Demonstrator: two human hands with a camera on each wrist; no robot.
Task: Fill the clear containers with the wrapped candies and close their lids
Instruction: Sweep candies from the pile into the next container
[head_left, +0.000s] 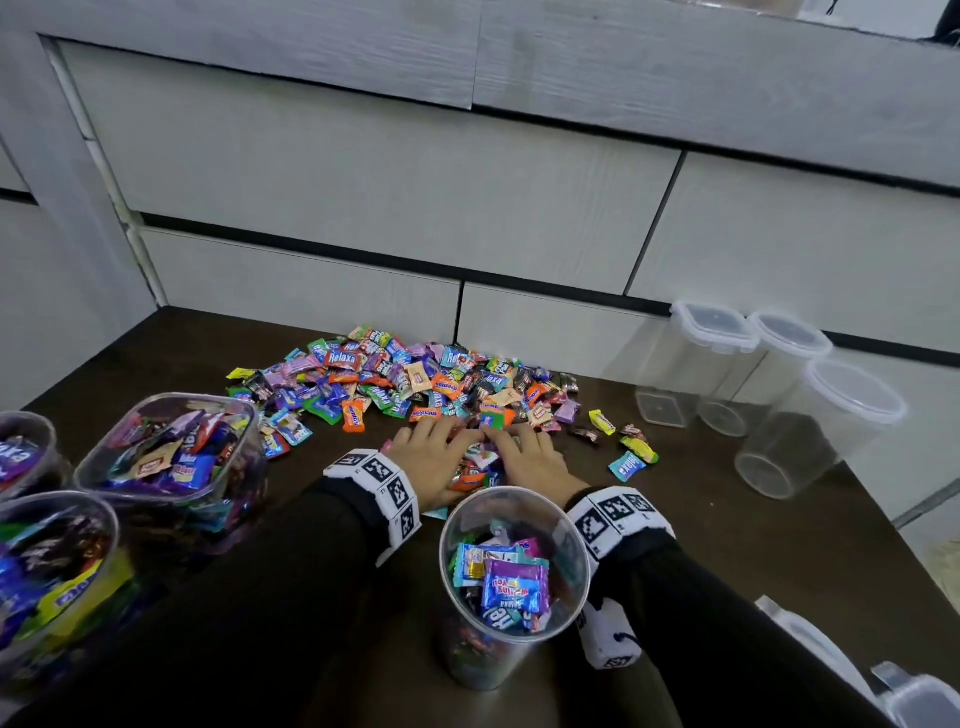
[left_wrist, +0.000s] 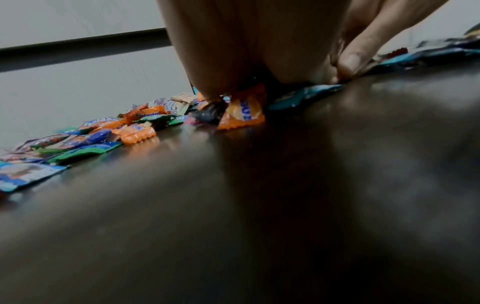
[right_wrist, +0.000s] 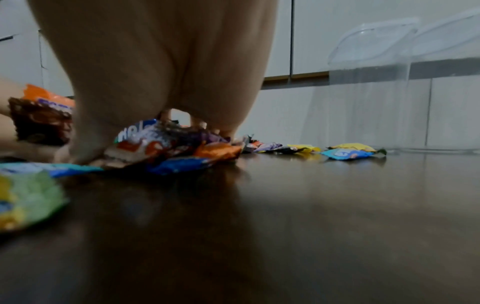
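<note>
step: scooping candies (head_left: 480, 465) off the table (head_left: 727, 545) | left hand (head_left: 427, 457) + right hand (head_left: 535, 460) cupped round one clump, fingers bent over wrappers | round container (head_left: 470, 654) just behind the wrists, part full | tip: press palms together, lift low, dump slowly

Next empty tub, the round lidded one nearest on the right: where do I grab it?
I'd free the right hand of its candies, then wrap it round the tub on the clear wall below the lid, coming from the near left: it stands upright, the lid's rim overhangs, and other tubs crowd its far side.
</note>
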